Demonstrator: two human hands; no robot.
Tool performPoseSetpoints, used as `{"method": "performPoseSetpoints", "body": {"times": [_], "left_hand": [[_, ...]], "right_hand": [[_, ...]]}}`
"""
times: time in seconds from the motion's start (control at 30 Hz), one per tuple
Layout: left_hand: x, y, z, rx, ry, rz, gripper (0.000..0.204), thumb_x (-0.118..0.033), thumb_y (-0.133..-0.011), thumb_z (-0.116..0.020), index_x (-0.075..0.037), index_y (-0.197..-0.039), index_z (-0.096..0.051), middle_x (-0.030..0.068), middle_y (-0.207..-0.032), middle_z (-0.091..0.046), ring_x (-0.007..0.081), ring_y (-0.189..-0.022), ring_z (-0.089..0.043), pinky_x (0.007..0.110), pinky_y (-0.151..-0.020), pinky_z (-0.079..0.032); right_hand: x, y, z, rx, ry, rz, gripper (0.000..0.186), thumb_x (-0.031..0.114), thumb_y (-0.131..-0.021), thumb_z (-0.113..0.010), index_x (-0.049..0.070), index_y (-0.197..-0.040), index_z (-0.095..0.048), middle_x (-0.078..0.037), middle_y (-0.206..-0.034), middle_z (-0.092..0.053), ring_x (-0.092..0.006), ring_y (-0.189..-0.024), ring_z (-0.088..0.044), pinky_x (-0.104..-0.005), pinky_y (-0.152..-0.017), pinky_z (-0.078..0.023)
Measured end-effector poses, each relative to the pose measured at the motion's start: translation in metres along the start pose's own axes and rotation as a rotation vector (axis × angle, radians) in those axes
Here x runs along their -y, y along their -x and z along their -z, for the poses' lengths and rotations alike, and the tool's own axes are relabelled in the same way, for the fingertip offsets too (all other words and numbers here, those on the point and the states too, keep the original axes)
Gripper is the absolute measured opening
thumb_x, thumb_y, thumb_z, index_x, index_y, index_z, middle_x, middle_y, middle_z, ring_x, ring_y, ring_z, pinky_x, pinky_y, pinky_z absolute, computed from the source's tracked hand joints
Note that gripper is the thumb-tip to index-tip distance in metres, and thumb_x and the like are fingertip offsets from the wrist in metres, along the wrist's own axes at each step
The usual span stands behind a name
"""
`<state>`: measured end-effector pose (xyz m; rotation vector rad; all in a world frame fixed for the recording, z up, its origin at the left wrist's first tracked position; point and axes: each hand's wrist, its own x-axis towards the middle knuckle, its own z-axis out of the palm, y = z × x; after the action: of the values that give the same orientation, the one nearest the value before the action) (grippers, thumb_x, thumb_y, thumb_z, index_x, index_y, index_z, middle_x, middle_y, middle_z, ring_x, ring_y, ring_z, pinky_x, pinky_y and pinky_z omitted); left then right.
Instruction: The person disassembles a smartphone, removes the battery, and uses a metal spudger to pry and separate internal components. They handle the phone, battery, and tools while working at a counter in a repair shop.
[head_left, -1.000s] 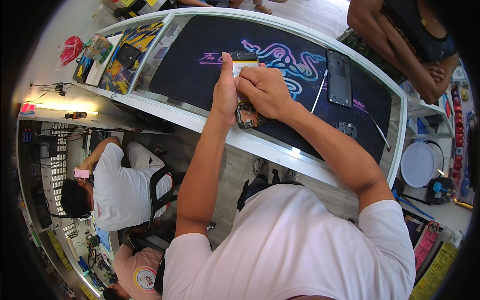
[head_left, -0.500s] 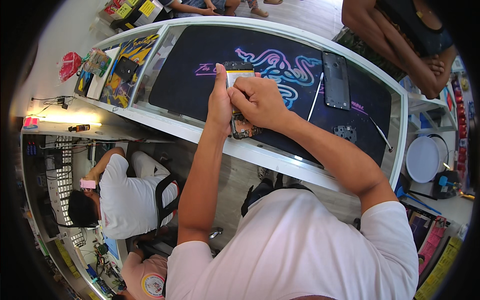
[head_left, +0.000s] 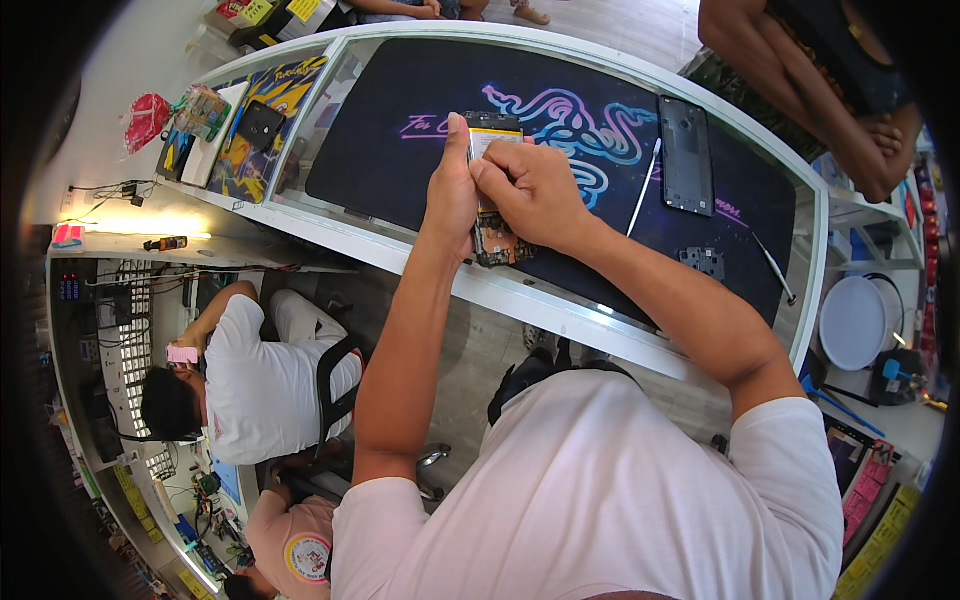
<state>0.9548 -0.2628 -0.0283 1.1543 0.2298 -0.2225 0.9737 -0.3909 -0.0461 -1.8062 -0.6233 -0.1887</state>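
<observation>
An opened smartphone [head_left: 502, 247] is upright above the dark mat, its inner side showing a copper-coloured board at the near end. My left hand [head_left: 452, 200] grips it along the left edge, the thumb lying up that side. Over the middle of the phone my right hand [head_left: 530, 190] is closed, fingers curled and thumb bent against the battery [head_left: 487, 140], a pale block with a yellow strip. Whatever those fingers pinch is hidden beneath them.
On the mat [head_left: 370, 150] lie a black back cover [head_left: 687, 155], a white-tipped pry tool [head_left: 645, 187], a small black phone part [head_left: 703, 262] and a thin screwdriver [head_left: 773, 266]. A person with folded arms [head_left: 830, 110] stands across the glass counter. Another person [head_left: 270, 380] sits at left.
The whole view has shifted slightly, moving the counter and its things a little to the right. Both hands keep their places on the phone, the right one still closed over the battery.
</observation>
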Motion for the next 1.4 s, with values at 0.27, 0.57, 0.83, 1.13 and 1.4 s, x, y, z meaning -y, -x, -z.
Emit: {"method": "performPoseSetpoints", "body": {"times": [0.27,0.57,0.83,1.13,1.4], "left_hand": [[0.007,-0.008,0.023,0.074,0.343,0.063,0.067,-0.061,-0.113,-0.03,-0.006,-0.126,-0.065,0.0107,-0.109,-0.072,0.0252,-0.101,-0.074,0.042,-0.09,-0.062],[0.005,-0.007,0.025,0.299,0.473,0.031,0.072,-0.064,-0.112,-0.029,-0.004,-0.132,-0.063,0.0136,-0.113,-0.072,0.0276,-0.101,-0.074,0.044,-0.093,-0.062],[0.007,-0.006,0.023,0.164,0.346,0.052,0.097,-0.08,-0.104,-0.02,0.002,-0.146,-0.053,0.0203,-0.12,-0.07,0.0347,-0.105,-0.074,0.051,-0.093,-0.063],[0.004,0.007,0.037,-0.037,0.606,-0.45,0.098,-0.082,-0.103,-0.023,-0.001,-0.152,-0.05,0.0171,-0.136,-0.062,0.0337,-0.123,-0.065,0.051,-0.111,-0.051],[-0.015,0.03,0.02,-0.149,0.533,-0.773,0.093,-0.079,-0.105,-0.024,-0.004,-0.156,-0.045,0.0168,-0.146,-0.057,0.031,-0.137,-0.055,0.047,-0.119,-0.043]], "right_hand": [[0.004,-0.01,0.001,-0.078,-0.369,-0.114,0.034,0.021,-0.106,-0.058,0.002,-0.079,-0.053,-0.002,-0.065,-0.051,-0.0072,-0.06,-0.046,-0.031,-0.055,-0.04],[-0.002,-0.01,0.02,-0.011,-0.765,-0.326,0.03,0.026,-0.109,-0.056,0.011,-0.082,-0.054,0.004,-0.072,-0.049,-0.0054,-0.064,-0.042,-0.0238,-0.059,-0.035],[0.01,-0.029,0.038,-0.208,-0.916,-0.372,0.027,0.029,-0.107,-0.053,0.007,-0.11,-0.067,0.0,-0.083,-0.059,-0.0059,-0.072,-0.051,-0.0227,-0.063,-0.042],[-0.01,-0.039,0.079,0.17,0.596,0.225,0.027,0.022,-0.097,-0.066,0.0,-0.085,-0.076,-0.012,-0.121,-0.071,-0.0277,-0.106,-0.067,-0.0392,-0.089,-0.055],[0.03,-0.007,0.062,0.226,0.073,-0.167,0.042,0.038,-0.106,-0.066,-0.002,-0.117,-0.073,-0.015,-0.122,-0.071,-0.0251,-0.116,-0.067,-0.0371,-0.094,-0.052]]}}
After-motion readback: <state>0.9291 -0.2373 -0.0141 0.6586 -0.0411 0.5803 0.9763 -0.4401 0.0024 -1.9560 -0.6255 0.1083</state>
